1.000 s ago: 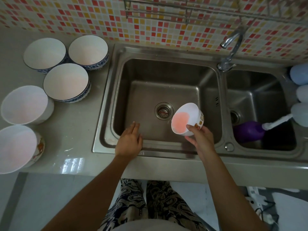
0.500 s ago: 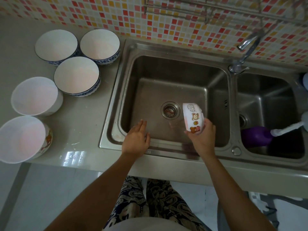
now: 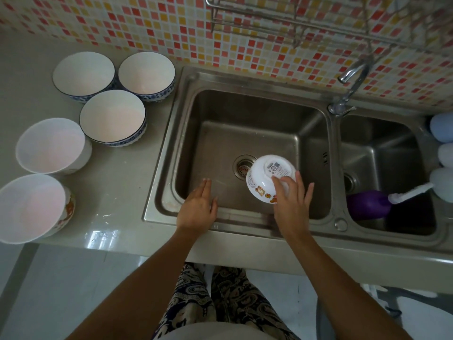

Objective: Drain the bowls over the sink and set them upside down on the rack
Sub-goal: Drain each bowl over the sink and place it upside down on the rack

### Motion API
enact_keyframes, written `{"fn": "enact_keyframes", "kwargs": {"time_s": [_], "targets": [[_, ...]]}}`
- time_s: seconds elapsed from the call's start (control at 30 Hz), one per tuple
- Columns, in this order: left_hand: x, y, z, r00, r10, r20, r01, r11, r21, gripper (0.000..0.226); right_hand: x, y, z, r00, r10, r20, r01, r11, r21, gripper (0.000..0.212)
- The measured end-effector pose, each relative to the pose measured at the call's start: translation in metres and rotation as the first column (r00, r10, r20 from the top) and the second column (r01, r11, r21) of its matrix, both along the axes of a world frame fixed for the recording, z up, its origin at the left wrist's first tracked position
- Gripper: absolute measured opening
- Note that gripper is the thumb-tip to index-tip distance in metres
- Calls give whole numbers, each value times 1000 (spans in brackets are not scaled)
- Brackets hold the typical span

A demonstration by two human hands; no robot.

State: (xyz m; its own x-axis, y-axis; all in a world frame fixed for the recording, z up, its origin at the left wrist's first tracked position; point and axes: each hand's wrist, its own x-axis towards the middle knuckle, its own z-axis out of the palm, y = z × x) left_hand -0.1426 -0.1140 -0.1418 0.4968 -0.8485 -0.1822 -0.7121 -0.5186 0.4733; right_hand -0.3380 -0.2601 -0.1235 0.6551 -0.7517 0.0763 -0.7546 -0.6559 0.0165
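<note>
Head view: a small white bowl w/ cartoon stickers (image 3: pixel 266 179) is held upside down over the main sink basin (image 3: pixel 245 133), just right of the drain (image 3: pixel 242 166), its labelled base turned up toward the camera. It is gripped by the right hand (image 3: pixel 291 204), fingers (image 3: pixel 279 186) curled over the base and near wall. The left hand (image 3: pixel 197 208) is laid flat on the sink's front rim, fingers straight and close together, nothing held. Five more bowls are seen upright on the counter (image 3: pixel 110 192) left of the sink: three blue-patterned bowls (image 3: pixel 112 116) clustered at the back, touching or nearly so, then a plain white bowl (image 3: pixel 52 146) nearer the front, and a white bowl w/ an orange print (image 3: pixel 33 207) at the counter's near edge. A faint pink tint is seen inside them; whether liquid is left in them can't be told. The wire rack (image 3: pixel 282 18) is mounted on the mosaic tile wall above the sink, w/ no bowl seen on the part in view. A chrome tap (image 3: pixel 353 82) is fixed between the two basins. In the smaller right basin (image 3: pixel 392 148) a purple bottle (image 3: pixel 367 204) is lying, w/ a white handle (image 3: pixel 409 193) across its top. Pale rounded items (image 3: pixel 443 148) are cut off at the right edge.
</note>
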Motion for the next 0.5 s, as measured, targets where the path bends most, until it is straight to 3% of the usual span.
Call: {"fn": "enact_keyframes", "kwargs": {"time_s": [0.07, 0.1, 0.17, 0.23, 0.37, 0.43, 0.5], "targets": [[1, 0, -1, 1000, -9, -7, 9, 1000, 15, 58, 5, -2, 10, 983, -57, 177, 31, 989, 146, 83], [2, 0, -2, 1000, -22, -14, 23, 1000, 20, 58, 10, -2, 21, 940, -160, 301, 75, 958, 277, 85], [5, -5, 3, 998, -60, -24, 60, 998, 19, 58, 23, -7, 48, 798, -407, 445, 178, 864, 471, 86], [11, -16, 16, 997, -82, 13, 82, 996, -21, 59, 29, -19, 75, 655, -572, 493, 218, 768, 602, 75], [34, -63, 74, 982, -70, 177, 113, 963, -245, 65, 25, -43, 114, 287, -837, 466, -79, 464, 882, 52], [45, -94, 115, 952, -50, 302, 158, 925, -346, 56, 24, -50, 134, 152, -911, 383, -237, 343, 909, 56], [51, -122, 160, 921, -40, 389, 202, 900, -386, 53, 24, -56, 154, 72, -937, 342, -377, 292, 879, 54]]}}
